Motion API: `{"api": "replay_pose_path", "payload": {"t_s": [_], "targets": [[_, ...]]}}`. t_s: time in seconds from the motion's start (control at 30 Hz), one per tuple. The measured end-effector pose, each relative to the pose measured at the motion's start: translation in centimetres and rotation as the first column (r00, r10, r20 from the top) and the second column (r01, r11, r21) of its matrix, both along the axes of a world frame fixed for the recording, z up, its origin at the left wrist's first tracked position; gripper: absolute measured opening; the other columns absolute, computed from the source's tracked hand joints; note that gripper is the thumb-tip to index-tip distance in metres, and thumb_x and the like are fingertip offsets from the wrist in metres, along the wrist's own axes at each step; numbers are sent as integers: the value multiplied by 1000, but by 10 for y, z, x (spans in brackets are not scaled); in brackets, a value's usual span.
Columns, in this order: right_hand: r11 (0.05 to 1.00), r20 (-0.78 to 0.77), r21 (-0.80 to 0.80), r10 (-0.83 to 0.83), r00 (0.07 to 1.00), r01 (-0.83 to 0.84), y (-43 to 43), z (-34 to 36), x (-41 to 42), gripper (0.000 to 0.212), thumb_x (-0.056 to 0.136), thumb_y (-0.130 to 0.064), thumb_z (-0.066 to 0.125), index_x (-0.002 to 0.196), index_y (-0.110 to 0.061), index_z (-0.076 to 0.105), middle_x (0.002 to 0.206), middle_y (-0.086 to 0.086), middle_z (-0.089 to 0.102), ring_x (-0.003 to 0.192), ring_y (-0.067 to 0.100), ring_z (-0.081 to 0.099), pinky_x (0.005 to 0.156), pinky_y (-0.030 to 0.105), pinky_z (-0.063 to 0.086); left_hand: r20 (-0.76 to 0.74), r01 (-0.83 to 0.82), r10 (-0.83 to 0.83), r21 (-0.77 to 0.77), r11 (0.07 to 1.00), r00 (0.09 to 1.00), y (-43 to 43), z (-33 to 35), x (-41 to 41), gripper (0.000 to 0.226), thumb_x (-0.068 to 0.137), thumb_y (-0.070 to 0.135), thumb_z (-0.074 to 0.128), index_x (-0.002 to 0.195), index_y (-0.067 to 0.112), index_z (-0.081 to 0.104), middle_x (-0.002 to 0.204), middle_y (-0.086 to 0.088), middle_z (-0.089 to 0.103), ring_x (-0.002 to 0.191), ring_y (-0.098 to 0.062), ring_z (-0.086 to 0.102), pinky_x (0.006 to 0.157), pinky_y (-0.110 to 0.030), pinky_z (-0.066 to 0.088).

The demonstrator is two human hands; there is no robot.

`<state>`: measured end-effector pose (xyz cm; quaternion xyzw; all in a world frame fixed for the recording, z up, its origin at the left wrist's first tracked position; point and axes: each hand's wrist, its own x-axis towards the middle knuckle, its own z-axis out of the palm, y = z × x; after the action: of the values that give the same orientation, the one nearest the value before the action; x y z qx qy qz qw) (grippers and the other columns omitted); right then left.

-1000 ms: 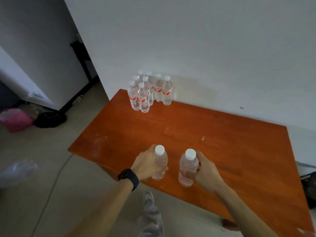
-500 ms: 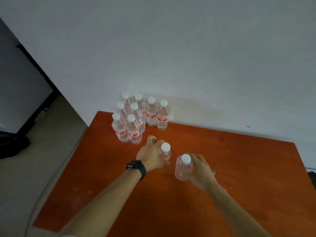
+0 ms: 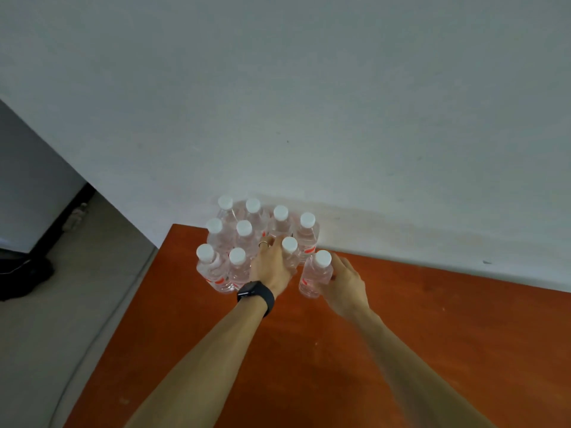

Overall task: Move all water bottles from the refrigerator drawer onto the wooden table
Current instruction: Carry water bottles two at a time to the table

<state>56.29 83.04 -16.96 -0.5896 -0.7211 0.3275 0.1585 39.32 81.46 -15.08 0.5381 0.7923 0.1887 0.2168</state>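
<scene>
A cluster of several clear water bottles [image 3: 238, 239] with white caps and red labels stands at the far left corner of the orange wooden table [image 3: 401, 350], against the wall. My left hand [image 3: 272, 267], with a black watch on the wrist, grips one bottle [image 3: 289, 247] pressed up against the right side of the cluster. My right hand [image 3: 343, 281] grips a second bottle [image 3: 315, 273] just to the right of it, upright and low over or on the table. The refrigerator drawer is out of view.
A white wall [image 3: 309, 103] runs right behind the table. Beyond the table's left edge lies grey floor [image 3: 61, 319] with a thin cable, a dark object [image 3: 24, 276] at far left and a white panel with a black base.
Both hands carried their bottles from the table's near edge across to the far corner, up to the standing cluster. The camera moved closer and now looks more steeply down.
</scene>
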Motion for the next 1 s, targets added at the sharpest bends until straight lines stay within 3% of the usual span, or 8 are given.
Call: {"api": "replay_pose_path", "payload": {"t_s": [0.07,0.17,0.37,0.47,0.63,0.77,0.9,1.0], "targets": [[1000,-17,21,-7,1000,8,11,-1,-8,58,85,-29,70,139,-35,47,133,-6,57,115,20,61,88,36,53,26,-39,38,20,999,999,3,-4,2,65,80,6,73,137,24,46,137,-9,50,112,-35,59,73,-40,56],[999,-85,32,-21,996,24,18,-5,-19,61,87,-25,70,142,-32,45,136,-6,59,116,19,62,90,38,56,82,-116,112,43,992,990,5,-3,5,69,83,1,69,141,21,36,133,-13,53,102,-37,64,73,-45,59],[995,-214,79,-42,976,60,12,-17,-35,66,89,-23,72,147,-31,41,126,-6,65,96,8,65,75,17,55,13,-185,184,43,982,983,2,0,4,69,89,0,62,144,19,24,132,-15,53,90,-38,67,61,-40,53],[990,-220,127,-29,975,58,13,-19,-42,71,88,-27,74,150,-28,39,123,-4,66,91,6,65,72,12,52,5,-168,168,56,984,986,3,-1,0,71,88,3,65,141,22,21,130,-14,56,87,-36,68,60,-44,58],[982,-154,182,-15,988,43,22,-20,-39,73,87,-36,73,150,-26,37,140,7,48,109,25,64,81,33,56,-18,-153,154,52,987,988,2,-3,-3,76,86,2,69,141,22,21,130,-13,56,93,-35,68,65,-46,61],[977,-161,204,-23,987,56,15,-22,-41,74,86,-36,76,149,-25,37,140,6,45,107,23,64,78,30,57,-65,-146,147,34,989,987,-1,-4,-2,77,88,3,67,147,17,21,132,-13,56,97,-36,68,64,-42,58],[993,-195,105,-33,980,54,9,-32,-39,90,77,-46,82,146,-25,28,138,-1,45,107,13,56,79,30,55,-76,-105,109,56,993,991,-3,-5,-5,92,89,6,67,150,31,2,135,-12,55,89,-33,69,59,-42,58],[999,-66,-37,-36,997,33,10,-49,-34,82,77,-40,83,139,-20,33,129,2,59,103,18,64,80,32,56,-97,-50,57,75,996,994,-3,-7,-7,99,90,6,67,152,37,-3,143,-10,50,83,-27,69,58,-41,60]]}}
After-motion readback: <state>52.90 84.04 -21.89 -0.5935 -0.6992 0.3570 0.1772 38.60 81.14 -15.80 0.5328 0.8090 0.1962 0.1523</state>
